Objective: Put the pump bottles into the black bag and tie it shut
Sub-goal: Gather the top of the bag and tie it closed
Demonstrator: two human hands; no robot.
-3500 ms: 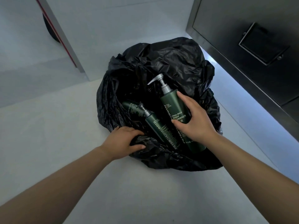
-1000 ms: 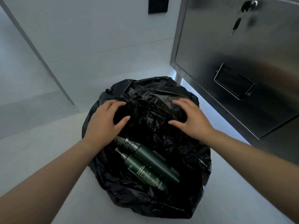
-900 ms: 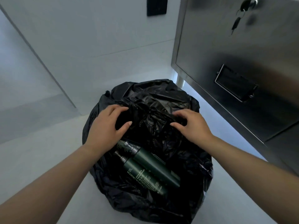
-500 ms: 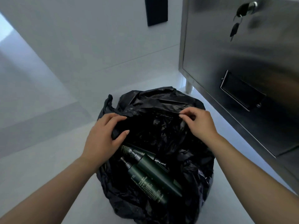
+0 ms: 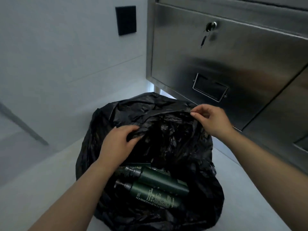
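A single wide-angle camera sits on the person's head, facing forward and tilted steeply down. It hangs close over the black bag, which fills the lower middle of the frame from the centre to 6 o'clock. The left forearm comes in from 7 o'clock and the right forearm from 4 o'clock, with the left hand and right hand near the centre. The pale floor lies at 8 o'clock. The white wall rises at 10 o'clock, with a dark wall plate towards 12. A steel cabinet takes up 1 to 3 o'clock, near the lens.
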